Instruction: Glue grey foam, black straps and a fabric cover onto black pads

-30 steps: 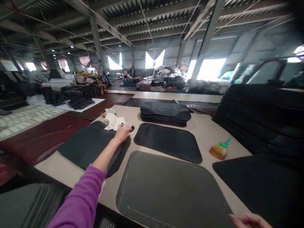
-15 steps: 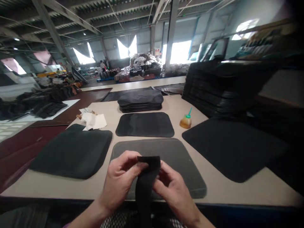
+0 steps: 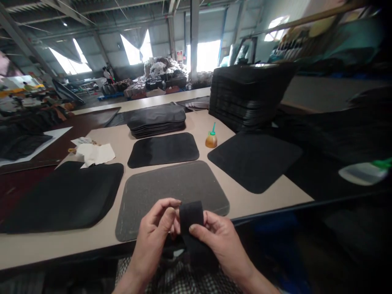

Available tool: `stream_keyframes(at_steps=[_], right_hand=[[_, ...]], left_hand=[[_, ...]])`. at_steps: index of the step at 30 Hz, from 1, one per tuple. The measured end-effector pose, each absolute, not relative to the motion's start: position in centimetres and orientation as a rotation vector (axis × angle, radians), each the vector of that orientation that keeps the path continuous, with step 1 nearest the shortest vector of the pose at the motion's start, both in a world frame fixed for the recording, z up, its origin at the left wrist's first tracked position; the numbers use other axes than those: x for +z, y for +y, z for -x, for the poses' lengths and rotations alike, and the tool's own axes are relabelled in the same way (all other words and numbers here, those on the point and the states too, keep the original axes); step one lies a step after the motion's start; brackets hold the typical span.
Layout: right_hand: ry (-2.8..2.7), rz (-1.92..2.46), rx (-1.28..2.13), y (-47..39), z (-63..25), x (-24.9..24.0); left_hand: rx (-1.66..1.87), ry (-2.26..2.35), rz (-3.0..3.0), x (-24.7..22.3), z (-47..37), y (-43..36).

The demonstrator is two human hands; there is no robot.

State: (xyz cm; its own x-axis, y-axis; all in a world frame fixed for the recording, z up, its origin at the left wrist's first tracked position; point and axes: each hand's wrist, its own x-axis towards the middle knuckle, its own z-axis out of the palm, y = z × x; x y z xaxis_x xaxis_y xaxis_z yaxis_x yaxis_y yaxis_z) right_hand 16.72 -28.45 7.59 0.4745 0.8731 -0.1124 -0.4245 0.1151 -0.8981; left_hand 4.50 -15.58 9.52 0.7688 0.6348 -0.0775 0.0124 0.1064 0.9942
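A narrow black strip of material point(image 3: 192, 218) is held upright in front of me, its upper end folded over and its lower part hanging toward my lap. My right hand point(image 3: 225, 241) grips it, thumb pressed on its front and fingers behind. At the strip's left edge, my left hand point(image 3: 154, 232) has its fingers curled and closed against the edge; some fingertips are hidden behind it. Just beyond both hands lies a grey rounded board point(image 3: 165, 183) on the beige table point(image 3: 269, 204).
Behind the board are a flat black panel point(image 3: 163, 149) and a stack of black panels point(image 3: 156, 118). Black panels also lie left point(image 3: 67, 196) and right point(image 3: 257, 159). A small amber bottle point(image 3: 211, 141) with a green spout, white cloth scraps point(image 3: 94, 153) and a tall black stack point(image 3: 245, 98) stand around.
The view has swung right. My left thumb has come off the strip's front, and my right thumb now presses on it. The strip's folded end has turned more toward me.
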Motion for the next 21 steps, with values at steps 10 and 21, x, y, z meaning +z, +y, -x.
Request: stream_keyframes(at_steps=[10, 21], right_hand=[[-0.406, 0.842, 1.133, -29.2, -16.1, 5.0], [-0.375, 0.769, 1.227, -29.3, -15.8, 4.3]], left_hand=[[0.377, 0.466, -1.164, 8.7, -4.5, -17.9], [0.274, 0.434, -1.018, 8.0, -5.0, -18.8]])
